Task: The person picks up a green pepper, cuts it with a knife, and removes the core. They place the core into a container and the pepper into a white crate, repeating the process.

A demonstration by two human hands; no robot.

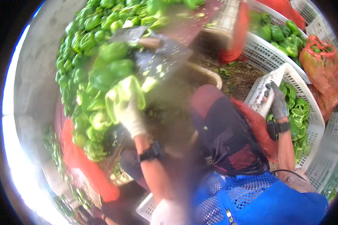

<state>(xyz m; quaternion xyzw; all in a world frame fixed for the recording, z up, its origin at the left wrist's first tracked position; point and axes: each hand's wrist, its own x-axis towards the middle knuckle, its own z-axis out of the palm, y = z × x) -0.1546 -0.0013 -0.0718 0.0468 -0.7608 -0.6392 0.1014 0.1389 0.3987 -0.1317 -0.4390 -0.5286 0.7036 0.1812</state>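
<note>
My left hand [127, 117], in a pale glove, grips a cut-open green bell pepper [136, 89] with its hollow inside showing. It is just above the near side of the pepper heap, and the fingers are partly hidden by the pepper. On the right, my right hand [278, 102], in a dark grey glove, curls its fingers over the rim of a white plastic crate [264, 87]. Cut green peppers [297, 122] lie inside that crate. Beyond my left hand, a cleaver [129, 33] with a wooden handle rests near a grey board [159, 58] strewn with pepper scraps.
A large heap of green peppers [88, 41] spreads at the far left. Another white crate [266, 58] with peppers and a stuffed red mesh bag [321, 71] stand at the far right. A pale tub's rim [210, 73] shows in front of my knees. Red netting [88, 161] hangs at left.
</note>
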